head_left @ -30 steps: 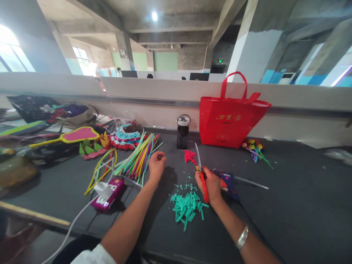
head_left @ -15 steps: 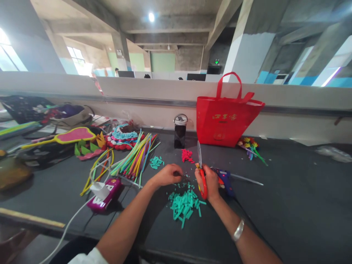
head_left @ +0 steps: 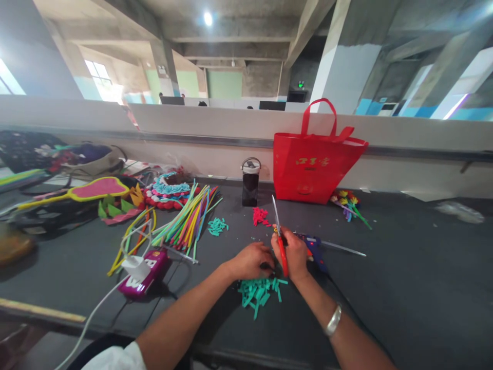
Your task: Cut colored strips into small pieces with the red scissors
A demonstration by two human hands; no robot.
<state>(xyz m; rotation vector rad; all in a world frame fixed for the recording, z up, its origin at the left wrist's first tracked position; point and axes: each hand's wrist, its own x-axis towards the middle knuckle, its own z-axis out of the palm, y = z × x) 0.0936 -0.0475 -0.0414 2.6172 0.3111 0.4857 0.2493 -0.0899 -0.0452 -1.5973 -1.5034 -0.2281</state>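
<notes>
My right hand (head_left: 293,255) is wrapped round a pair of scissors (head_left: 283,252) with orange-red handles, the blades pointing up and away from me. My left hand (head_left: 256,261) is curled palm down at the far edge of a pile of green cut strips (head_left: 256,295). Its fingertips are hidden, so whatever they pinch does not show. Beyond the hands lies a small heap of red pieces (head_left: 261,216). To its left is a small heap of teal pieces (head_left: 217,226).
A blue glue gun (head_left: 316,253) lies right of my right hand. Behind stand a dark bottle (head_left: 250,186) and a red bag (head_left: 318,172). Left are coloured pipe cleaners (head_left: 192,218), a purple power strip (head_left: 148,275) with a white cable, and a pink-and-yellow paddle shape (head_left: 99,189).
My left hand has moved right and closer to me, to the green strips near the scissors. My right hand still holds the scissors, which have tilted slightly. The view has shifted a little.
</notes>
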